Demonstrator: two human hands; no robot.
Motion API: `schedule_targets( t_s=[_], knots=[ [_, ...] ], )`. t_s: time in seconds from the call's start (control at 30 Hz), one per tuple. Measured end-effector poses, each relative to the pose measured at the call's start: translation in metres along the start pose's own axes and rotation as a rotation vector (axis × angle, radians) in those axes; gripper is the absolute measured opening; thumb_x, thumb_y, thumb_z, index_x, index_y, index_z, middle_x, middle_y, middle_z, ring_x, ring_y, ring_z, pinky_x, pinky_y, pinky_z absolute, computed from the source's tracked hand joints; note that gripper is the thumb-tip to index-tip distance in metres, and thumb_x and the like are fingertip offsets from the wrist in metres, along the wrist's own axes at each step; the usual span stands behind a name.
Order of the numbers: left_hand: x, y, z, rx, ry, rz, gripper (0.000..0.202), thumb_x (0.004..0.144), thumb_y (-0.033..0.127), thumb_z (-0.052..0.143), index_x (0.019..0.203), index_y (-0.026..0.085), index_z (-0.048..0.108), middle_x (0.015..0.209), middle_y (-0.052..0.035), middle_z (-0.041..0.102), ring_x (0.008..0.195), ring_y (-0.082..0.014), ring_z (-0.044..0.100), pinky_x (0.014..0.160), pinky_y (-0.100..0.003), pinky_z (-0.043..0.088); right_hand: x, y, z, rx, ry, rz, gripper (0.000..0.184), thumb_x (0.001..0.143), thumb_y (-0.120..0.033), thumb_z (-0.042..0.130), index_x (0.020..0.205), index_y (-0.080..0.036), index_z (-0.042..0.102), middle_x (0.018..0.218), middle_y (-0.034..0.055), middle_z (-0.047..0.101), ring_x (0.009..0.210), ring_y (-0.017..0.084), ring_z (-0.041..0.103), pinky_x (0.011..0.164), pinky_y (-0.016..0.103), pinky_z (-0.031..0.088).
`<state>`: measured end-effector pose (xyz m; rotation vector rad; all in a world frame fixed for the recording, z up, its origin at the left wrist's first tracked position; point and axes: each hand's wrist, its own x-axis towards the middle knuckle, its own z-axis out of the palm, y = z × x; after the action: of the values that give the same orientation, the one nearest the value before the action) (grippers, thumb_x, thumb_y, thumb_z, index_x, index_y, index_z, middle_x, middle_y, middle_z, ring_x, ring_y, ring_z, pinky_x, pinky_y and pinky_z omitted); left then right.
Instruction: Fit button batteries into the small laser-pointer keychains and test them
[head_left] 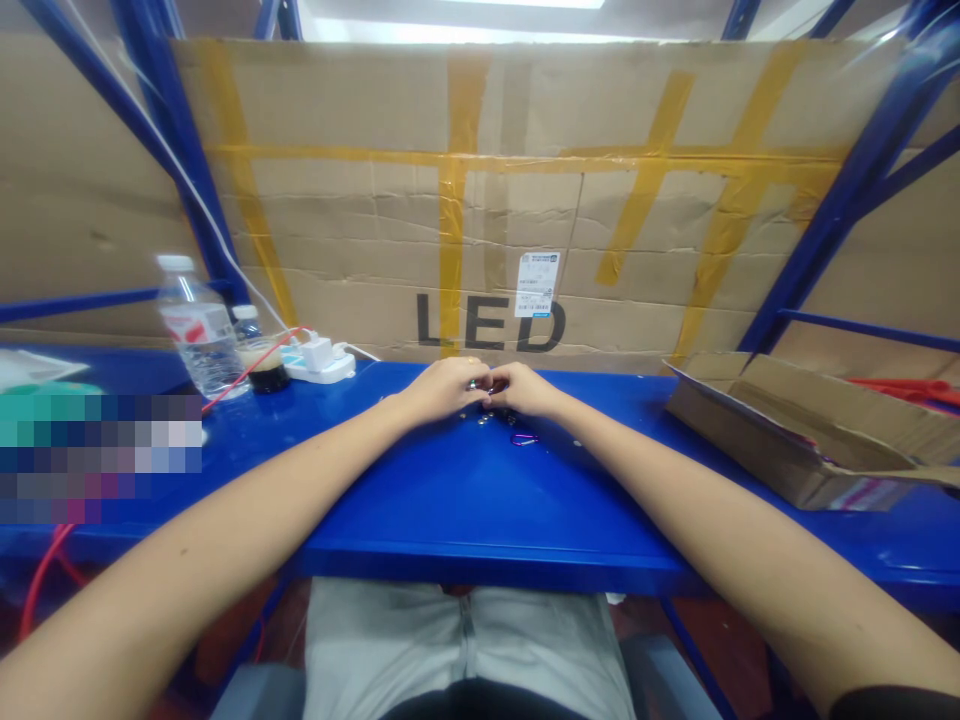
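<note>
My left hand [448, 388] and my right hand [520, 388] meet fingertip to fingertip over the far middle of the blue table [450, 495]. Both are closed, with fingers pinched around something small, dark and partly shiny that the fingers mostly hide; its kind cannot be made out. Just below the fingers lie several tiny metallic pieces [484, 420] on the tabletop. A purple carabiner-like loop [524, 439] rests on the table in front of my right hand.
An open cardboard box [780, 440] stands at the right. At the left are a water bottle [196, 335], a small bottle of dark liquid [262, 360], a white power strip [319, 368] and a red cable [255, 365]. A large taped carton [360, 240] backs the table.
</note>
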<state>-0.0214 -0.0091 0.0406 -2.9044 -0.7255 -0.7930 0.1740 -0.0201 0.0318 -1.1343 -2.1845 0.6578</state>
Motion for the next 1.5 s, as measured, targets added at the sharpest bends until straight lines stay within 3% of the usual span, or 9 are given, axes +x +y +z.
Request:
schedule_targets(
  t_s=[0.43, 0.57, 0.77, 0.83, 0.9, 0.97, 1.03, 1.17, 1.5],
  knots=[
    [-0.002, 0.002, -0.008, -0.029, -0.039, 0.018, 0.011, 0.086, 0.025, 0.062, 0.092, 0.018, 0.067, 0.089, -0.0040, 0.063, 0.079, -0.0161, 0.058, 0.072, -0.027, 0.041, 0.000, 0.000, -0.001, -0.027, 0.008, 0.005, 0.017, 0.067, -0.019, 0.068, 0.082, -0.013, 0.071, 0.074, 0.0010, 0.068, 0.067, 0.013, 0.057, 0.065, 0.024, 0.042],
    [-0.001, 0.002, -0.005, -0.075, -0.084, 0.005, 0.006, 0.083, 0.022, 0.063, 0.083, 0.017, 0.067, 0.089, -0.0046, 0.062, 0.078, -0.0154, 0.058, 0.071, -0.027, 0.042, 0.000, 0.000, -0.001, -0.039, 0.004, 0.016, 0.019, 0.066, -0.018, 0.068, 0.084, -0.013, 0.073, 0.075, 0.0007, 0.070, 0.070, 0.014, 0.059, 0.067, 0.024, 0.044],
    [-0.002, 0.005, -0.016, -0.141, 0.000, -0.100, 0.015, 0.079, 0.018, 0.056, 0.094, 0.017, 0.062, 0.085, -0.0031, 0.065, 0.073, -0.0146, 0.056, 0.067, -0.026, 0.041, 0.000, 0.001, -0.001, -0.053, 0.031, 0.043, 0.019, 0.068, -0.015, 0.067, 0.086, -0.013, 0.072, 0.080, 0.0031, 0.072, 0.071, 0.015, 0.061, 0.067, 0.025, 0.045],
    [-0.003, 0.004, -0.022, -0.107, -0.077, -0.149, 0.015, 0.078, 0.017, 0.055, 0.091, 0.016, 0.062, 0.083, -0.0031, 0.065, 0.072, -0.0147, 0.056, 0.066, -0.026, 0.040, -0.001, 0.001, -0.001, -0.057, 0.038, 0.050, 0.017, 0.068, -0.014, 0.067, 0.084, -0.014, 0.071, 0.080, 0.0032, 0.072, 0.072, 0.015, 0.061, 0.067, 0.024, 0.045],
    [-0.004, 0.001, -0.026, -0.080, -0.244, -0.207, 0.016, 0.076, 0.019, 0.056, 0.090, 0.017, 0.064, 0.082, -0.0029, 0.067, 0.071, -0.0151, 0.057, 0.064, -0.026, 0.039, -0.001, 0.000, -0.002, -0.058, 0.043, 0.041, 0.013, 0.068, -0.013, 0.067, 0.081, -0.015, 0.070, 0.080, 0.0025, 0.072, 0.072, 0.015, 0.062, 0.067, 0.024, 0.045],
    [-0.005, -0.003, -0.027, -0.079, -0.416, -0.254, 0.022, 0.076, 0.025, 0.059, 0.095, 0.019, 0.067, 0.085, -0.0029, 0.068, 0.072, -0.0160, 0.059, 0.062, -0.026, 0.039, -0.001, -0.001, -0.002, -0.026, 0.041, 0.044, 0.009, 0.069, -0.014, 0.068, 0.078, -0.015, 0.068, 0.077, 0.0020, 0.071, 0.071, 0.015, 0.061, 0.066, 0.025, 0.046],
    [-0.006, -0.006, -0.025, -0.082, -0.506, -0.272, 0.029, 0.076, 0.031, 0.062, 0.102, 0.021, 0.069, 0.090, -0.0033, 0.070, 0.075, -0.0171, 0.062, 0.064, -0.026, 0.041, -0.001, -0.003, -0.002, 0.055, 0.041, 0.075, 0.008, 0.071, -0.016, 0.069, 0.078, -0.015, 0.067, 0.075, 0.0025, 0.071, 0.069, 0.015, 0.062, 0.065, 0.025, 0.046],
    [-0.005, -0.007, -0.022, -0.095, -0.528, -0.255, 0.023, 0.077, 0.031, 0.063, 0.096, 0.021, 0.071, 0.090, -0.0031, 0.071, 0.078, -0.0168, 0.063, 0.067, -0.025, 0.042, -0.001, -0.005, -0.002, 0.193, 0.086, 0.142, 0.009, 0.072, -0.017, 0.070, 0.079, -0.015, 0.064, 0.074, 0.0042, 0.070, 0.068, 0.015, 0.063, 0.065, 0.026, 0.048],
    [-0.005, -0.005, -0.024, -0.161, -0.495, -0.296, 0.011, 0.072, 0.021, 0.064, 0.082, 0.018, 0.066, 0.078, -0.0008, 0.067, 0.069, -0.0145, 0.058, 0.061, -0.024, 0.039, -0.004, -0.007, -0.002, 0.142, 0.001, 0.095, 0.013, 0.067, -0.022, 0.070, 0.071, -0.016, 0.060, 0.069, 0.0010, 0.065, 0.063, 0.012, 0.055, 0.059, 0.025, 0.041]
  ],
)
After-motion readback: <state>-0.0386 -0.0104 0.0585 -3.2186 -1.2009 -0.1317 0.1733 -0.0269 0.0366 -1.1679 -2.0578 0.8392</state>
